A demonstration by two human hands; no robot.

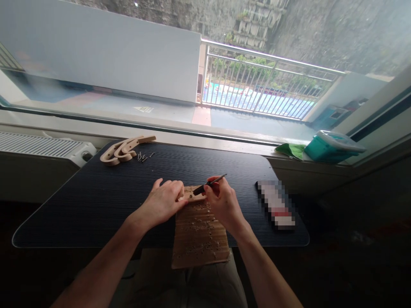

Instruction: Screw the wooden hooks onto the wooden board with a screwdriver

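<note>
The left hand (165, 199) grips a wooden piece (196, 198) on the pitted board (201, 239). The right hand (225, 201) holds a black-handled tool (199, 189), its shaft (219, 179) pointing away

On the table (96, 205), wood pieces (127, 155) back left, screws (144, 159) just right of them, board (201, 235) across the near edge

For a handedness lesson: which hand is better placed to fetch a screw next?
Probably the left hand: it is nearer the screws and, though gripping the wooden piece, holds no tool; the right hand holds a screwdriver.
</note>
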